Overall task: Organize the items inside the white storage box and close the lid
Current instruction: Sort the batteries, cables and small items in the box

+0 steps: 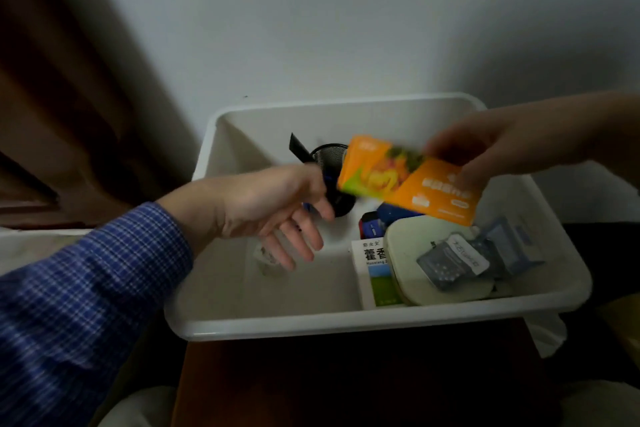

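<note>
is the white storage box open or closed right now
Open. The white storage box has no lid on it; its inside shows, with a black mesh cup and a white medicine box.

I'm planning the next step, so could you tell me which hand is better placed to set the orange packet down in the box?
Probably the right hand: it already grips the orange packet above the white box. The left hand is open and empty.

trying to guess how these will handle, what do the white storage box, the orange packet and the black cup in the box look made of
White storage box: looks like moulded plastic, smooth and slightly glossy, with rounded rim and corners. Orange packet, held by the right hand: probably printed thin card or foil, since it stays flat; motion blur leaves this open. Black cup: seemingly wire mesh, likely metal, with a fine grid visible on its wall.
</note>
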Tool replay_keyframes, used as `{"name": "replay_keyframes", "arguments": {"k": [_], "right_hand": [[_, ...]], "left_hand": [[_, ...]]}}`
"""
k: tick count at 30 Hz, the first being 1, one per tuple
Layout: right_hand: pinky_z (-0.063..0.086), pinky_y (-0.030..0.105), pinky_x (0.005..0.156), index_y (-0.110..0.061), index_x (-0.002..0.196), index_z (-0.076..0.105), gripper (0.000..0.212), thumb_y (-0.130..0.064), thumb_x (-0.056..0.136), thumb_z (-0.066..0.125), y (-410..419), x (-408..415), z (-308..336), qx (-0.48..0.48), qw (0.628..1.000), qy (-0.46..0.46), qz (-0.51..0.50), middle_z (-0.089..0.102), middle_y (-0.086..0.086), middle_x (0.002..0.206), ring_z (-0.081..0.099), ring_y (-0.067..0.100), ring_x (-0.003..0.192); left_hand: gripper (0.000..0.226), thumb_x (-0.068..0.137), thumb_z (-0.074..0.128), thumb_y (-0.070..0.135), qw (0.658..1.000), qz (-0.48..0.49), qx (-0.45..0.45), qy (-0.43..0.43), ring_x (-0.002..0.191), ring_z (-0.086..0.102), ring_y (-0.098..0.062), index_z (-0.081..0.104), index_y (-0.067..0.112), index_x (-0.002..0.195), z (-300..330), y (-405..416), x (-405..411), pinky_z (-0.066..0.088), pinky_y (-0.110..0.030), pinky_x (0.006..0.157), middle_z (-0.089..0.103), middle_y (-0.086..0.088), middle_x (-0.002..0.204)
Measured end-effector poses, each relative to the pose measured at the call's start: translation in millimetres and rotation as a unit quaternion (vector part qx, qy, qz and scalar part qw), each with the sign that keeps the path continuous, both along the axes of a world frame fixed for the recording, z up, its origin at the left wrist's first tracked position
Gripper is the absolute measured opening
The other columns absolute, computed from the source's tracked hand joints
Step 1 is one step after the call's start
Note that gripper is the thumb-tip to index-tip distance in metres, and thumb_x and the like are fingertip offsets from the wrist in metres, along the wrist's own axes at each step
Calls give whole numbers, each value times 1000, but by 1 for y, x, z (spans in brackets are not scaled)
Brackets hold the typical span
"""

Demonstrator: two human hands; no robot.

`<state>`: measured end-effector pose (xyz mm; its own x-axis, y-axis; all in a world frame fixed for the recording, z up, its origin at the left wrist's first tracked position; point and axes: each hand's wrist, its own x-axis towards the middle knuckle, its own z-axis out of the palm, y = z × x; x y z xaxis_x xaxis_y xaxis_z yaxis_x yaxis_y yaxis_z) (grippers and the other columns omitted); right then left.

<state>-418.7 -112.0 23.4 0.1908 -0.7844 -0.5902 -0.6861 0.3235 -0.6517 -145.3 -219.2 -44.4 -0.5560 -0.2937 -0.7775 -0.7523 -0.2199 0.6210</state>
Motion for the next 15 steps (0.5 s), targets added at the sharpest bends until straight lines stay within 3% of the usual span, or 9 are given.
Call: {"name": "replay_keyframes", "arguments": {"k": [2, 5, 7, 9, 13, 15], "right_hand": [[59, 28, 70, -17, 107, 64, 28, 5, 90, 58, 4, -5, -11, -5, 998, 11, -65, 73, 11, 96, 70, 23, 81], [47, 32, 70, -1, 101, 59, 31, -11, 72, 61, 9, 12, -26, 34, 996, 8, -76, 60, 17, 88, 56, 30, 77], [40, 33, 67, -3, 94, 49, 36, -15, 60, 53, 7, 26, -32, 43, 997, -10, -71, 51, 18, 87, 45, 33, 80], [36, 34, 68, -8, 93, 43, 38, -16, 56, 51, 4, 31, -34, 35, 995, -32, -90, 46, 17, 89, 41, 32, 81], [36, 30, 63, -11, 86, 43, 31, -20, 60, 57, 3, 33, -39, 22, 996, 6, -81, 46, 13, 80, 43, 27, 74], [42, 36, 73, -3, 96, 52, 30, -22, 77, 66, 2, 36, -47, 22, 998, 33, -54, 56, 13, 89, 52, 28, 79]], "left_hand": [[56, 76, 60, 32, 998, -22, -17, -47, 95, 71, -38, 60, -3, 120, -17, 19, -5, 60, -51, 81, 67, -29, 112], [20, 93, 67, 24, 997, -49, 10, -56, 99, 72, -29, 61, 10, 105, -34, 49, -20, 61, -41, 85, 71, -15, 105], [15, 92, 71, 24, 998, -22, 53, -42, 86, 76, -19, 63, 13, 99, -40, 59, -30, 62, -31, 78, 78, -6, 91], [20, 91, 73, 22, 997, 5, 65, -31, 90, 76, -21, 64, 10, 104, -44, 61, -35, 61, -34, 84, 79, -7, 93], [21, 93, 69, 19, 998, 34, 49, -28, 95, 73, -26, 65, 7, 110, -47, 59, -34, 57, -43, 94, 77, -14, 103], [15, 94, 68, 14, 998, 38, 38, -24, 96, 71, -30, 66, 6, 106, -48, 61, -34, 56, -46, 96, 76, -17, 106]]}}
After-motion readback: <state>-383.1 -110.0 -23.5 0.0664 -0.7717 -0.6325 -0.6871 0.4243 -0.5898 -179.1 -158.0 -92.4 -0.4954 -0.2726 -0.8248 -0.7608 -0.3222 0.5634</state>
